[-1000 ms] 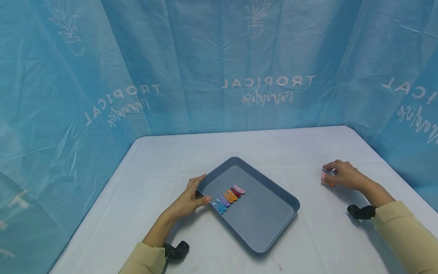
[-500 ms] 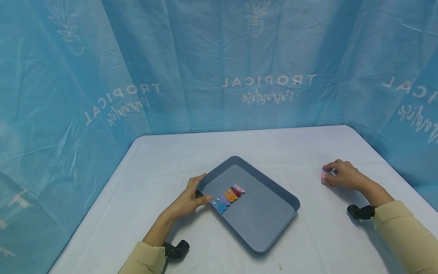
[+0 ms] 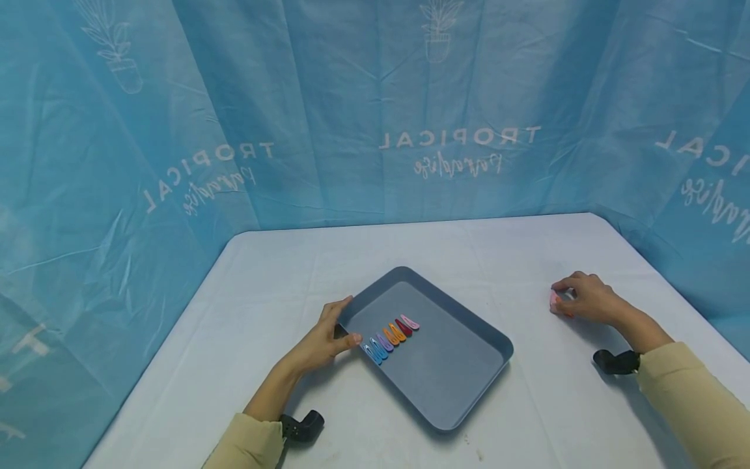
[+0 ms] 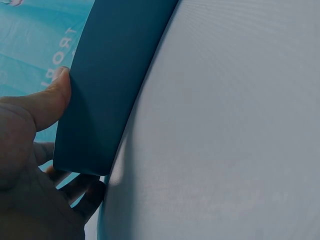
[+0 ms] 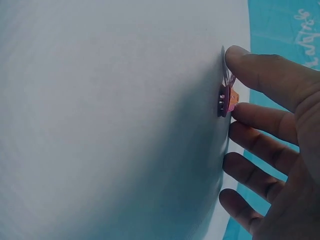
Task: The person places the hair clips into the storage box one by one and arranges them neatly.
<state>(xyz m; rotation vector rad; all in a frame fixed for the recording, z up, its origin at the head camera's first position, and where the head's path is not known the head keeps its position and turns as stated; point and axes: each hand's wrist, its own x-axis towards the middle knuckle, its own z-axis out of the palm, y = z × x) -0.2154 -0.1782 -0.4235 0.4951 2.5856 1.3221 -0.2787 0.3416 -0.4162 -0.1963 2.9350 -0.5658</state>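
My left hand (image 3: 322,342) grips the near-left corner of a grey rectangular tray (image 3: 457,384). In the left wrist view, the thumb (image 4: 61,90) lies at the tray's upper edge and the other fingers reach around its end. Snap hair clips lie in a row inside the tray, including blue clips (image 3: 375,350), a purple clip (image 3: 384,342), orange clips (image 3: 394,335), a red clip (image 3: 403,327) and a pink clip (image 3: 410,322). Away to the right, my right hand (image 3: 588,298) pinches small pink and orange hair clips (image 5: 231,97) at the table surface, between thumb and forefinger; the hand partly hides them.
A white cloth covers the table (image 3: 281,273). Blue printed curtains (image 3: 351,117) hang behind and along both sides. Black wrist cameras (image 3: 303,428) jut from both sleeves near the tabletop.
Slightly more of the pink and orange pieces shows under my right fingers than one second ago. My left hand, the tray and its row of clips stay in place.
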